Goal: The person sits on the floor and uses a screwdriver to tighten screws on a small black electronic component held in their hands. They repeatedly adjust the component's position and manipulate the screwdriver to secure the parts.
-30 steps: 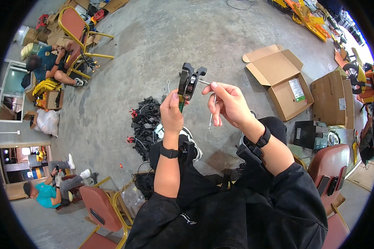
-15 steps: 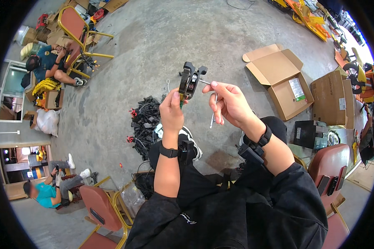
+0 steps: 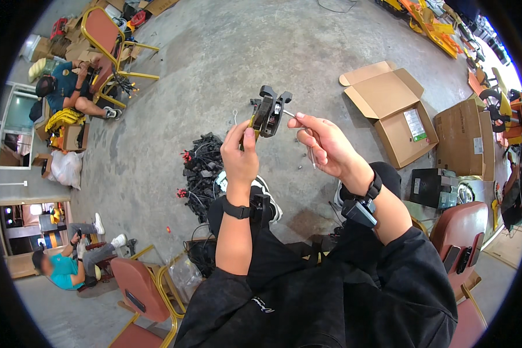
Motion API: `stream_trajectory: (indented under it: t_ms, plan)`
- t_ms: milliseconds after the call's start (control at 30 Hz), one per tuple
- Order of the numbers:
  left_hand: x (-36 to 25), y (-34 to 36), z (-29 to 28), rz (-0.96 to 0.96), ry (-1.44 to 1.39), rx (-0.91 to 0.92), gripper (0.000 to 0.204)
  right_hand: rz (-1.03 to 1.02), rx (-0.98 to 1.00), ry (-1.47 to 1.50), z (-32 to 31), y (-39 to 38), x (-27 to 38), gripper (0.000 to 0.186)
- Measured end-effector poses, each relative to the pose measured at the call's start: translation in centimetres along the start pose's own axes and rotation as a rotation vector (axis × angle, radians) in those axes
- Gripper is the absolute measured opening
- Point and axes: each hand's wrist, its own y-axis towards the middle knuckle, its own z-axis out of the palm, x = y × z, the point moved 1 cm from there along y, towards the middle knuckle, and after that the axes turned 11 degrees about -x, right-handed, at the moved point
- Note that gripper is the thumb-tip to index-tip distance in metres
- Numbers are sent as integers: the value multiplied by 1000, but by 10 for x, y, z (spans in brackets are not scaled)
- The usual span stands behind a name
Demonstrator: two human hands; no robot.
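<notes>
Your left hand is closed around the lower end of a black part, thumb toward you and fingers wrapped behind, and it holds the part upright in mid-air in front of you, above the concrete floor. The part has two dark prongs at its top and a lighter metal piece between its sides; a yellowish strip shows next to your left fingers. Your right hand is partly curled, thumb and forefinger pinching a thin metal rod that reaches across to the right side of the black part. Another length of thin metal shows below your right fingers; your fingers hide whether the two join. You can't tell from this view exactly where the rod's tip sits in the part.

Below and to the left of your left hand, a heap of black parts and cables with red ends lies on the floor near your shoe. To your right stands a cardboard box with its flaps spread, next to a taller carton and a black box. Red-brown chairs with gold frames stand on both sides of you. Over on your left, two co-workers sit well apart from your hands.
</notes>
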Motion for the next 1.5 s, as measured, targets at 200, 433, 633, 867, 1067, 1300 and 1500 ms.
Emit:
stream_trajectory:
  t_ms: [200, 433, 633, 867, 1067, 1300, 1500]
  plan:
    - [-1, -1, -2, -76, -80, -5, 35, -233, -126, -354, 18, -8, 2, 32]
    - [-2, -1, -2, -186, -156, 6, 40, -1252, -297, -1185, 14, -3, -1, 17]
    - [5, -2, -1, -267, -154, 18, 51, -1267, -285, -1150, 13, -1, -1, 17]
    - [4, -3, -3, -243, -173, 16, 51, -477, -42, -507, 14, -2, -1, 31]
    - [-7, -2, -3, -66, -150, 7, 41, -335, -14, -399, 16, -3, -1, 33]
    - [9, -1, 0, -28, -139, -48, 30, -57, 43, -73, 4, -2, 5, 33]
    - [3, -1, -1, -157, -161, -18, 32, -586, -157, -632, 12, -1, 0, 21]
